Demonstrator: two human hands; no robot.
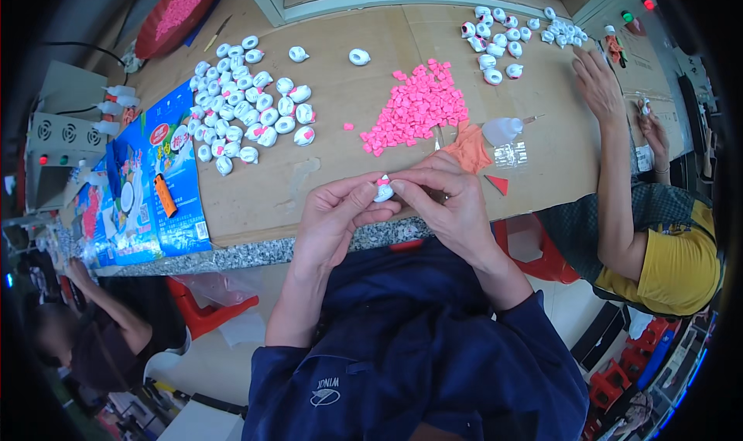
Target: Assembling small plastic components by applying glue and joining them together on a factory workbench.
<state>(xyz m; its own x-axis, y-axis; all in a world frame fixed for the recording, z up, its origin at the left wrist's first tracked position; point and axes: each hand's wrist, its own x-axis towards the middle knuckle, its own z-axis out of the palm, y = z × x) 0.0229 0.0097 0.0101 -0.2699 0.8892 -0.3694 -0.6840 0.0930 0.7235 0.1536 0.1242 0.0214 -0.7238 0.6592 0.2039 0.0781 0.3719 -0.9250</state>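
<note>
Close to the table's front edge, my left hand (pixel 334 212) pinches a small white rounded plastic piece (pixel 382 192) with a bit of pink near its top. My right hand (pixel 451 202) closes on the same piece from the other side, thumb pressed against it. Parts of the piece are hidden by my fingers. Just beyond my hands lies a heap of small pink pieces (pixel 418 106). Farther left spreads a group of similar white pieces (pixel 246 108), several with pink on them. An orange cloth (pixel 468 148) lies beside my right hand.
A translucent bottle with a needle tip (pixel 503 130) lies right of the heap. At left are a blue printed sheet (pixel 166 174), an orange lighter (pixel 165 195) and a red bowl (pixel 176 15) of pink pieces. Co-workers sit on both sides; one's hand (pixel 597 85) reaches over more white pieces (pixel 495 42).
</note>
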